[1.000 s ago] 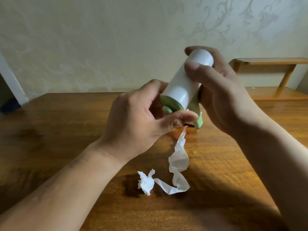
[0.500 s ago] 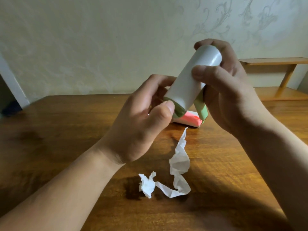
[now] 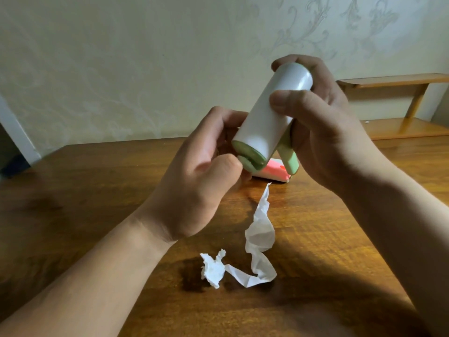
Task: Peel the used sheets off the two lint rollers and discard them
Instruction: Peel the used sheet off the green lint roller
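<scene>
Tabletop (image 3: 85, 215) bears crumpled sheet (image 3: 258, 237); left hand (image 3: 194, 181), right hand (image 3: 323, 132) grip roller (image 3: 267, 117).

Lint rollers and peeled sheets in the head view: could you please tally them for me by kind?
Lint rollers: 2, the green lint roller held up, the pink lint roller lying on the table.
Peeled white sheet strips: 1, the crumpled strip, its wadded end apparently joined.
Total: 3.
</scene>
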